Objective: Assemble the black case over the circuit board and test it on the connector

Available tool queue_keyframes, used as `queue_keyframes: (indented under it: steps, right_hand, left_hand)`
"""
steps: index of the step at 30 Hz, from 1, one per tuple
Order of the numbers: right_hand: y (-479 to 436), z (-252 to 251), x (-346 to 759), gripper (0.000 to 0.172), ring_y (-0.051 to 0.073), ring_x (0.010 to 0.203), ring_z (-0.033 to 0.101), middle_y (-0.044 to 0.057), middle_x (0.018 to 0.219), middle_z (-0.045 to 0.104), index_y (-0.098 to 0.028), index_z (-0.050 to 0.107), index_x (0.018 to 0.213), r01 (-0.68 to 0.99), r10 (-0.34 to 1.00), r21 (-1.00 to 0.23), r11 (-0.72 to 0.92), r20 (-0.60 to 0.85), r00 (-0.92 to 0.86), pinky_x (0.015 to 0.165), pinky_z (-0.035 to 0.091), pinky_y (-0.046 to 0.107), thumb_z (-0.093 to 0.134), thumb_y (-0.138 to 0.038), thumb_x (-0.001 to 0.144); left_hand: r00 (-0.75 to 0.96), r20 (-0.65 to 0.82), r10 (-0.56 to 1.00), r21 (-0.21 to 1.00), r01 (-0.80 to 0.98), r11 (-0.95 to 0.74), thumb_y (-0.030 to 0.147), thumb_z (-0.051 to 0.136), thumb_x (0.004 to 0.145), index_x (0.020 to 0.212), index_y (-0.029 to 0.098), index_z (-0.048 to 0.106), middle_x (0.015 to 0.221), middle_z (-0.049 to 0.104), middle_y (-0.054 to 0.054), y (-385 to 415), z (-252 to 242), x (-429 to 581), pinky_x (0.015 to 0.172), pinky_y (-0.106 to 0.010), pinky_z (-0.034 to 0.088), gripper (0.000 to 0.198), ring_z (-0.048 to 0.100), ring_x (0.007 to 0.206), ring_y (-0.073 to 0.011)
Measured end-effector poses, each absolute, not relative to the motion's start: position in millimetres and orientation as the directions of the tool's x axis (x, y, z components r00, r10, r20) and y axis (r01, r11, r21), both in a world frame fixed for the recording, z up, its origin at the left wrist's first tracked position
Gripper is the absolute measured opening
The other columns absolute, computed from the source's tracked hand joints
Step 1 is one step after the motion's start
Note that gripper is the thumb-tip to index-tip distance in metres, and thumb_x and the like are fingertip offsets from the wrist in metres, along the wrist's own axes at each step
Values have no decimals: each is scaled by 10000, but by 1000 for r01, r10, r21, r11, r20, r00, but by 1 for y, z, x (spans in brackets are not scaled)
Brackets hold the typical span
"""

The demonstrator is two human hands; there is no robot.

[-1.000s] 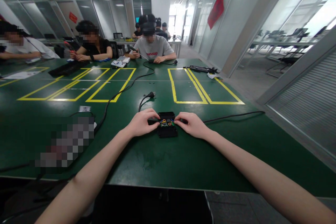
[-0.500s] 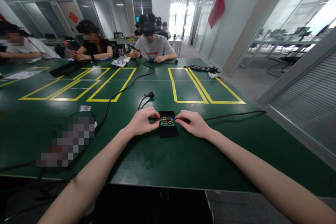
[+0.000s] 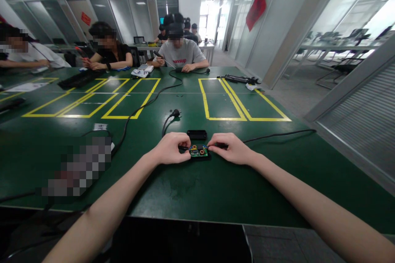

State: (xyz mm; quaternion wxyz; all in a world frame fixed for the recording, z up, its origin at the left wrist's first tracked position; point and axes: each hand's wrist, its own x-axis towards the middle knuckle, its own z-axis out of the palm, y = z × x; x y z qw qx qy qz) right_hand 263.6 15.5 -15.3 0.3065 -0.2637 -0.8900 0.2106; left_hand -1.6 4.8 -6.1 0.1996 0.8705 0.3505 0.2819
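A small green circuit board (image 3: 199, 153) with copper-wound coils lies between my hands, over a black plastic case half (image 3: 202, 159); whether it is seated inside, I cannot tell. My left hand (image 3: 173, 148) pinches the black cable at the board's left end, fingers closed. At the other end, my right hand (image 3: 227, 147) is closed in a pinch on a second black cable (image 3: 274, 134), near blue wires. Just beyond the board lies another black case half (image 3: 196, 134), with its hollow side up.
A black power plug (image 3: 175, 113) lies beyond my left hand. A blurred-out object (image 3: 83, 168) is at left, near a long black cable (image 3: 125, 125). Yellow tape outlines mark the green table (image 3: 173, 197). Co-workers (image 3: 182, 53) sit across it; a black folded item (image 3: 240, 79) lies far right.
Both hands have brought the board toward me, from the far case half to over the near one. The far case half now shows uncovered. Both pinches stay closed.
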Motion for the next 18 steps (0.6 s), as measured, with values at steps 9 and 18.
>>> queue_keyframes:
  steps: [9, 18]
  right_hand:
    - [16, -18, 264, 178, 161, 715, 660, 52, 824, 722, -187, 726, 866, 355, 594, -522, 776, 417, -688, 661, 496, 273, 606, -264, 974]
    - [15, -16, 263, 183, 154, 692, 649, 53, 815, 723, -187, 725, 863, 336, 581, -527, 781, 415, -700, 649, 491, 268, 598, -257, 974]
  left_hand:
    - [604, 294, 741, 537, 537, -651, 195, 626, 685, 687, 167, 616, 635, 541, 28, 6, -9, -1, 557, -213, 349, 30, 461, 571, -103]
    - [623, 261, 737, 541, 539, -646, 185, 633, 679, 695, 161, 638, 638, 559, 25, 6, -10, -2, 554, -207, 355, 29, 476, 571, -101]
